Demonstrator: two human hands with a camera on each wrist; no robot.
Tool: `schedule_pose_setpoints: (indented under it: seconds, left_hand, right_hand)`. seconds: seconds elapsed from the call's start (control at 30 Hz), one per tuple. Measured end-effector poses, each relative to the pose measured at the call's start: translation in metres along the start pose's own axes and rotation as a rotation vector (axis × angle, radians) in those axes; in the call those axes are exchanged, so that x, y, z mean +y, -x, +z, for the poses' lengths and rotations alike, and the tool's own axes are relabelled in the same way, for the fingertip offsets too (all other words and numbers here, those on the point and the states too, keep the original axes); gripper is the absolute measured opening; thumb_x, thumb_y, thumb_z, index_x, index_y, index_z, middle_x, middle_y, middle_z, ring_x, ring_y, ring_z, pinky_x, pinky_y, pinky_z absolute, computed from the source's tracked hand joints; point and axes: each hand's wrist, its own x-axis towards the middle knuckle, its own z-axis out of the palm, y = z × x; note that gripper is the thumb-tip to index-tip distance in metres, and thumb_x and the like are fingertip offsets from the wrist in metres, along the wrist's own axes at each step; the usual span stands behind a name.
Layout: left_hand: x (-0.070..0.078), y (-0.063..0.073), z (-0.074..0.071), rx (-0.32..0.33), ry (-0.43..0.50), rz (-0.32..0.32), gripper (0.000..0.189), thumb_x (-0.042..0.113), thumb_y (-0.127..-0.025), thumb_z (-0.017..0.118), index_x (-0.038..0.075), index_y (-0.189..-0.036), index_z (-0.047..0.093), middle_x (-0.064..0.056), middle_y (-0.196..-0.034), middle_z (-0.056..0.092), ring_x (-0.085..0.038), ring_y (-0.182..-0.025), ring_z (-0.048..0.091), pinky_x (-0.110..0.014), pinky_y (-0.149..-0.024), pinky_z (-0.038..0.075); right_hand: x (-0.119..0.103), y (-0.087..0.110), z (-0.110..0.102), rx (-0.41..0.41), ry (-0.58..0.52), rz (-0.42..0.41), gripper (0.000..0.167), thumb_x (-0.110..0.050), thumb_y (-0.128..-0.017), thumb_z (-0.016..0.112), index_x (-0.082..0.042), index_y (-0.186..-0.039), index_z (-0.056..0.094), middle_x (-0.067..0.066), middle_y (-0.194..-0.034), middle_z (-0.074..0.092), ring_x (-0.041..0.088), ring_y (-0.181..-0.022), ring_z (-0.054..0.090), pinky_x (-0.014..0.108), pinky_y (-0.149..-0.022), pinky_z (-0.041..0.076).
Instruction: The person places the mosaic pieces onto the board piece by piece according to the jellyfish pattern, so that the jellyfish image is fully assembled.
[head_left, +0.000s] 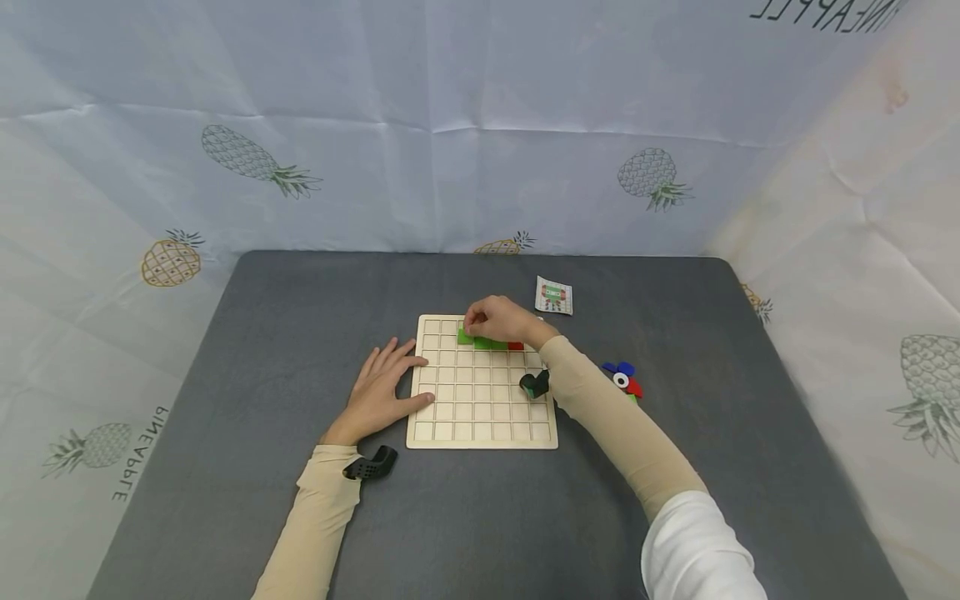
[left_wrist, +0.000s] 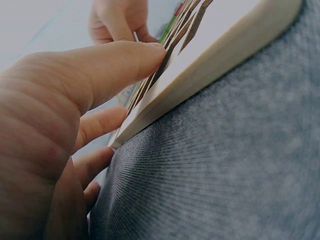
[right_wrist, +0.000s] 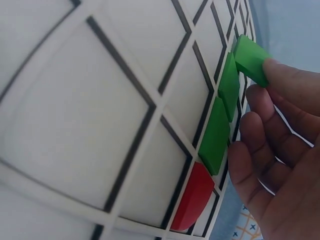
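A pale wooden grid board [head_left: 472,408] lies on the dark table. My right hand [head_left: 501,318] is over its far row and pinches a green square tile [right_wrist: 251,57] between thumb and finger. In the right wrist view that tile is tilted, its edge right at the end of a row of pieces. Two green tiles [right_wrist: 214,137] and a red piece with a rounded side [right_wrist: 194,197] sit in the grid there. My left hand [head_left: 378,392] is spread at the board's left side, thumb and fingertips touching the edge.
Right of the board is a small group of loose pieces: a blue piece [head_left: 626,367], a white ring [head_left: 621,381] and a red piece [head_left: 635,387], partly behind the right forearm. A printed card [head_left: 554,296] lies beyond the board. A pineapple-print cloth [head_left: 465,183] hangs behind the table [head_left: 300,308].
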Motion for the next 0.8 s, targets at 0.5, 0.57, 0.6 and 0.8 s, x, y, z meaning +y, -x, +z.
schedule_pose_setpoints:
  seconds: [0.5, 0.57, 0.6, 0.8]
  left_hand:
    - [0.002, -0.001, 0.002, 0.004, -0.012, 0.001, 0.062, 0.05, -0.088, 0.073, 0.019, -0.14, 0.058, -0.008, -0.167, 0.03, -0.033, -0.16, 0.01, -0.053, -0.131, -0.002]
    - [0.002, -0.001, 0.002, 0.002, -0.013, 0.0, 0.062, 0.049, -0.088, 0.073, 0.018, -0.14, 0.058, -0.009, -0.167, 0.03, -0.033, -0.16, 0.01, -0.053, -0.131, -0.001]
    - [0.002, -0.001, 0.002, 0.001, -0.015, -0.001, 0.062, 0.05, -0.088, 0.073, 0.018, -0.139, 0.058, -0.009, -0.167, 0.03, -0.033, -0.159, 0.01, -0.053, -0.131, -0.001]
    - [0.002, 0.0, 0.002, 0.007, -0.009, 0.002, 0.062, 0.05, -0.088, 0.073, 0.019, -0.14, 0.058, -0.008, -0.167, 0.03, -0.033, -0.16, 0.01, -0.053, -0.13, -0.001]
  right_hand:
    - [-0.003, 0.004, 0.005, 0.005, 0.074, -0.011, 0.013, -0.02, -0.101, 0.063, -0.013, -0.102, 0.074, 0.004, -0.101, 0.073, 0.016, -0.089, 0.066, 0.035, -0.086, 0.055]
    - [-0.003, 0.004, 0.006, 0.0, 0.085, -0.01, 0.013, -0.02, -0.102, 0.062, -0.013, -0.102, 0.073, 0.004, -0.101, 0.073, 0.016, -0.089, 0.065, 0.034, -0.085, 0.055]
    - [-0.003, 0.004, 0.007, -0.001, 0.09, -0.008, 0.013, -0.02, -0.102, 0.062, -0.013, -0.102, 0.073, 0.004, -0.101, 0.072, 0.017, -0.089, 0.065, 0.034, -0.085, 0.055]
    - [-0.005, 0.003, 0.011, 0.018, 0.146, 0.02, 0.012, -0.022, -0.102, 0.062, -0.015, -0.1, 0.071, 0.002, -0.098, 0.071, 0.015, -0.085, 0.062, 0.033, -0.082, 0.053]
